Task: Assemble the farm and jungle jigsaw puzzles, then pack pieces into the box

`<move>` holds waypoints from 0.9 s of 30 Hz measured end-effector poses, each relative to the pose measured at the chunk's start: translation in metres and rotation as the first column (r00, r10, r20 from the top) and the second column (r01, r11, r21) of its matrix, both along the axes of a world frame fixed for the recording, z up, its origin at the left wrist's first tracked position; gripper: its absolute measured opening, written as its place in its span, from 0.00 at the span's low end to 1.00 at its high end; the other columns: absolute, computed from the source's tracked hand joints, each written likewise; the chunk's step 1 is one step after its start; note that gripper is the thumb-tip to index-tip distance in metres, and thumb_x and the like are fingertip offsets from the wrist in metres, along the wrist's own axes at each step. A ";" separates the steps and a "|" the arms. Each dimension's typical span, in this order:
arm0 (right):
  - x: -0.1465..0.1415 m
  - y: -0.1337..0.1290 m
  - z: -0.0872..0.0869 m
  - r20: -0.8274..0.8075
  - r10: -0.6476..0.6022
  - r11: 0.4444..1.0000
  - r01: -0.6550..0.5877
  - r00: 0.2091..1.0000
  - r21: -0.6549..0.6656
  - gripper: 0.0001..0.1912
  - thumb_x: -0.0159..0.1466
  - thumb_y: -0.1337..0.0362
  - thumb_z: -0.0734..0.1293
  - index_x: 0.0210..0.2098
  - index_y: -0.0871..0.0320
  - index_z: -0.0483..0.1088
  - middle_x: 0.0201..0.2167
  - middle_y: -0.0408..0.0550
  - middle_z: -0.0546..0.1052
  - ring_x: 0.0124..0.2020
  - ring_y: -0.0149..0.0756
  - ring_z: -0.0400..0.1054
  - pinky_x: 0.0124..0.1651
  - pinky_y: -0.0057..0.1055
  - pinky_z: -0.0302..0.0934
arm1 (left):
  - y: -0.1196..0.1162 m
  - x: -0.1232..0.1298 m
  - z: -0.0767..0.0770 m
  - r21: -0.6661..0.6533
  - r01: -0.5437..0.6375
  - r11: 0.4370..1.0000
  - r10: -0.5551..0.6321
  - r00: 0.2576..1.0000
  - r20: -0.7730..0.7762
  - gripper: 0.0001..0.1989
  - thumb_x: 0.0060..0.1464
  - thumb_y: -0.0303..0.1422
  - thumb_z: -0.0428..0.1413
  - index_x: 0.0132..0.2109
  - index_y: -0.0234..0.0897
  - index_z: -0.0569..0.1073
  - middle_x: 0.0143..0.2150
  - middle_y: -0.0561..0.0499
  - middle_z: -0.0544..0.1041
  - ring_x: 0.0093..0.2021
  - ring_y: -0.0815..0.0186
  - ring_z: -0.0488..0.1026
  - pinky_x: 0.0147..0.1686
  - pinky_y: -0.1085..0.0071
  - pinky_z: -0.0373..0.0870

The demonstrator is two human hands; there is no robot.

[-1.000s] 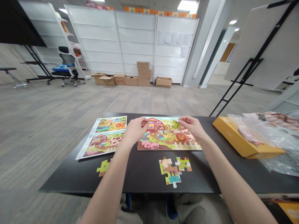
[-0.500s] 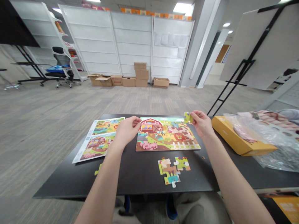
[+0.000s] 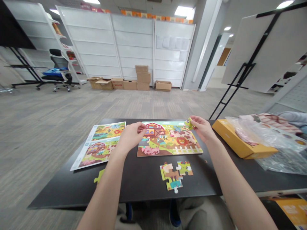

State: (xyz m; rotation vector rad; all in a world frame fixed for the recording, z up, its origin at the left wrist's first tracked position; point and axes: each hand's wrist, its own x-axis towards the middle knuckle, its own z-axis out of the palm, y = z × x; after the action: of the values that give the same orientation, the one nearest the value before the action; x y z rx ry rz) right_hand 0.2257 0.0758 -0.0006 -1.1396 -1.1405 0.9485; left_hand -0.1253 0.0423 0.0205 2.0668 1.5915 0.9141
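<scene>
A farm-scene jigsaw puzzle (image 3: 168, 140) with a barn, cows, a lion and a pig lies in its board on the black table. Over the board's upper right corner, my right hand (image 3: 202, 127) pinches a green puzzle piece (image 3: 189, 124) between thumb and fingers. My left hand (image 3: 133, 134) rests at the upper left corner by the barn, its fingers curled together; whether they grip anything is hidden. Several loose pieces (image 3: 172, 175) lie in front of the board. Another green piece (image 3: 99, 176) is partly covered by my left forearm.
A printed reference sheet (image 3: 96, 145) lies left of the board, partly behind my left arm. At the right are a yellow box (image 3: 236, 140) and clear plastic packaging (image 3: 280, 159). Cardboard boxes (image 3: 143, 77) stand against white shelving across the room.
My right hand has brought its piece left and slightly down over the board's upper right corner, tilting it. My left hand has shifted slightly onto the upper left corner.
</scene>
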 end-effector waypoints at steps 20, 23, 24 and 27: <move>-0.012 0.003 -0.016 0.182 0.006 0.999 0.002 0.983 -0.045 0.26 0.47 0.49 0.79 0.39 0.58 0.76 0.32 0.48 0.82 0.32 0.36 0.75 0.32 0.29 0.66 | -0.009 0.016 0.004 -0.046 0.040 0.998 -0.049 0.978 -0.202 0.10 0.58 0.38 0.55 0.44 0.43 0.79 0.41 0.49 0.83 0.43 0.60 0.80 0.44 0.67 0.74; -0.010 0.007 -0.020 0.227 -0.035 0.998 0.044 0.973 -0.037 0.23 0.47 0.51 0.79 0.36 0.59 0.75 0.30 0.48 0.82 0.31 0.37 0.75 0.32 0.30 0.66 | -0.013 0.025 0.003 -0.081 0.102 0.992 -0.122 0.946 -0.301 0.12 0.60 0.37 0.53 0.46 0.43 0.78 0.44 0.50 0.83 0.46 0.59 0.79 0.46 0.66 0.73; -0.010 0.009 -0.021 0.242 -0.027 0.999 0.036 0.970 -0.033 0.22 0.47 0.51 0.79 0.34 0.59 0.75 0.31 0.49 0.82 0.33 0.38 0.76 0.34 0.30 0.67 | -0.014 0.029 0.001 -0.089 0.128 0.988 -0.151 0.928 -0.340 0.12 0.60 0.37 0.53 0.47 0.43 0.78 0.46 0.49 0.82 0.47 0.58 0.79 0.46 0.66 0.73; -0.009 0.010 -0.024 0.266 0.021 1.000 -0.016 0.964 -0.020 0.20 0.48 0.51 0.78 0.33 0.58 0.77 0.34 0.52 0.83 0.38 0.42 0.78 0.42 0.35 0.70 | -0.017 0.038 -0.006 -0.097 0.190 0.977 -0.213 0.865 -0.453 0.12 0.62 0.36 0.52 0.47 0.41 0.77 0.50 0.47 0.81 0.49 0.57 0.77 0.47 0.64 0.73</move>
State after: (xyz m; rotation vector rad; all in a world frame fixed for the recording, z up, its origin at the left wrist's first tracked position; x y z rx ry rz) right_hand 0.2167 0.0859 -0.0242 -1.3017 -1.3625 0.8373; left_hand -0.0872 0.0251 0.0145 2.4870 1.5434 0.3129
